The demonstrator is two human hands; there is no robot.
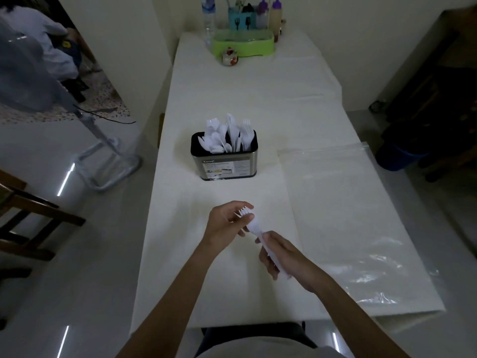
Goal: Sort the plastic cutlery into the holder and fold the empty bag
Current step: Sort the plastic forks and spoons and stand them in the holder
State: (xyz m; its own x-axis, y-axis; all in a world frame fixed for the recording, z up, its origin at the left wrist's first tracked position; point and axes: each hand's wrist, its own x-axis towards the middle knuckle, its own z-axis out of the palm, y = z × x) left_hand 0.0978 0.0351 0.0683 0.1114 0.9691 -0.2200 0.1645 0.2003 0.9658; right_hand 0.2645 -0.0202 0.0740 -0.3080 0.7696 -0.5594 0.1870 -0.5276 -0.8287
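Most of the plastic cutlery already stood in the holder [224, 161] near the middle of the white table [232, 94]: spoons [215, 142] at its left end, knives [232, 133] in the middle, forks [246, 135] at the right, all with their handles down. 1 small bunch of white forks [249, 223] was left outside it, held above the near end of the table between both hands. The right hand [281, 254] had fingers and thumb curled round the handles. The left hand [224, 223] pinched lightly at the tine end, as if squaring the bunch up. I could not count how many forks were in it. The clear bag [348, 215] lay flat and spread out along the right side of the table, well apart from the holder. It looked empty to me, though glare on the plastic made that hard to swear to, and it had not been folded. By my reckoning the sorting was nearly done: this last bunch belonged at the holder's right end with the other forks, and after that only the folding of the bag remained.
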